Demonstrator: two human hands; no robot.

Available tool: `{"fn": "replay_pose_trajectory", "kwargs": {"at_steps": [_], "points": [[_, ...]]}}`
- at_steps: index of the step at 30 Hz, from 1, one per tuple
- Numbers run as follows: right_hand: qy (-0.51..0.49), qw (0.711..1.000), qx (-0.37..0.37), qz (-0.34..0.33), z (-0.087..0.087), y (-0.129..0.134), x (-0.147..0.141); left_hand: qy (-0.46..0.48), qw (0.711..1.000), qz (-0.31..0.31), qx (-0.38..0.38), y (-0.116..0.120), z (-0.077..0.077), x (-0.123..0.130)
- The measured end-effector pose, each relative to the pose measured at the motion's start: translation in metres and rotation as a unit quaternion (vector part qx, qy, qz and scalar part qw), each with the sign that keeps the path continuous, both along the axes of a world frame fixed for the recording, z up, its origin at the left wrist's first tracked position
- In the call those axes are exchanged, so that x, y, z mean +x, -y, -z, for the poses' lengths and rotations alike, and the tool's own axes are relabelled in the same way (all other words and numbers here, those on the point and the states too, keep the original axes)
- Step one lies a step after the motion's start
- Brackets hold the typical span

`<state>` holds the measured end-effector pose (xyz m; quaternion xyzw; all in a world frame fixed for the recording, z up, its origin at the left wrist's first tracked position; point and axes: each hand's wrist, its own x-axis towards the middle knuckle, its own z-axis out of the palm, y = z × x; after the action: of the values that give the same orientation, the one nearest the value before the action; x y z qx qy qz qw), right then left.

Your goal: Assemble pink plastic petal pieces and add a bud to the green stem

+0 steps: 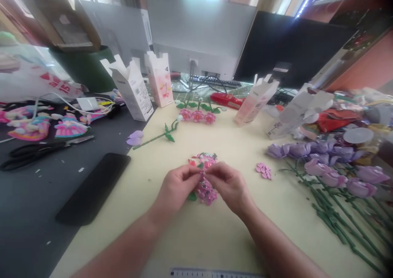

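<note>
My left hand (178,188) and my right hand (230,186) meet above the cream table mat (129,212), their fingertips pinched together on a small pink-and-green flower assembly (205,188). Its pink brick-like petals show above and below my fingers, and my hands hide its middle. A loose heap of pink pieces (263,170) lies to the right of my right hand. Ahead lie a pink flower stem (197,115) and a lilac flower on a green stem (153,136). A bunch of purple tulips (325,163) lies at the right.
Open cardboard boxes (132,91) stand along the far side of the mat. To the left are black scissors (39,154), a black pad (92,188) and pink figures (30,126). A red object (227,100) lies before the monitor backs (199,32). A ruler (211,273) lies at the near edge.
</note>
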<state>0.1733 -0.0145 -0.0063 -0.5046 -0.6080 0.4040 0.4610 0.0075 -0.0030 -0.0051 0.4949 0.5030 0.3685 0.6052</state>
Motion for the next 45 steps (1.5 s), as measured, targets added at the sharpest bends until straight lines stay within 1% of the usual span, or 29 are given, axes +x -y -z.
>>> {"fn": "replay_pose_trajectory", "kwargs": {"at_steps": [5, 8, 13, 19, 22, 30, 32, 33, 34, 36, 38, 39, 42, 45], "points": [[0.076, 0.996, 0.045, 0.007, 0.0, 0.002, 0.0, -0.038, 0.999, -0.003, 0.039, 0.004, -0.001, 0.001], [0.095, 0.994, 0.058, 0.011, 0.001, 0.003, 0.0, -0.062, 0.996, -0.005, 0.069, 0.006, -0.001, 0.001], [0.091, 0.995, 0.049, 0.009, 0.002, 0.003, 0.0, -0.11, 0.986, -0.002, 0.124, 0.007, -0.002, 0.001], [0.115, 0.993, 0.032, 0.023, -0.001, 0.004, 0.001, -0.167, 0.962, 0.011, 0.214, 0.007, -0.002, -0.001], [0.14, 0.989, 0.033, 0.033, -0.002, 0.004, 0.002, -0.169, 0.959, 0.018, 0.227, 0.008, -0.003, -0.002], [0.218, 0.971, 0.094, 0.024, -0.003, 0.003, 0.002, -0.174, 0.955, 0.042, 0.237, 0.008, -0.004, -0.004], [0.22, 0.97, 0.097, 0.02, -0.002, 0.003, 0.002, -0.161, 0.961, 0.042, 0.222, 0.008, -0.004, -0.004], [0.218, 0.971, 0.097, 0.021, -0.002, 0.002, 0.002, -0.147, 0.968, 0.042, 0.199, 0.008, -0.003, -0.003], [0.213, 0.972, 0.094, 0.023, -0.002, 0.002, 0.003, -0.124, 0.978, 0.041, 0.163, 0.008, -0.003, -0.002], [0.197, 0.976, 0.089, 0.027, -0.001, 0.002, 0.003, -0.053, 0.996, 0.031, 0.066, 0.007, -0.002, -0.001], [0.175, 0.98, 0.089, 0.023, 0.0, 0.001, 0.004, 0.027, 0.999, 0.016, -0.022, 0.004, -0.001, -0.001], [0.165, 0.982, 0.093, 0.019, 0.0, 0.001, 0.004, 0.058, 0.997, 0.007, -0.05, 0.003, -0.001, -0.001], [0.148, 0.982, 0.117, 0.008, 0.001, 0.001, 0.003, 0.106, 0.99, -0.011, -0.088, -0.001, 0.001, -0.001], [0.151, 0.979, 0.14, 0.011, 0.001, 0.002, 0.0, 0.12, 0.988, -0.006, -0.096, -0.002, 0.002, -0.002]]}}
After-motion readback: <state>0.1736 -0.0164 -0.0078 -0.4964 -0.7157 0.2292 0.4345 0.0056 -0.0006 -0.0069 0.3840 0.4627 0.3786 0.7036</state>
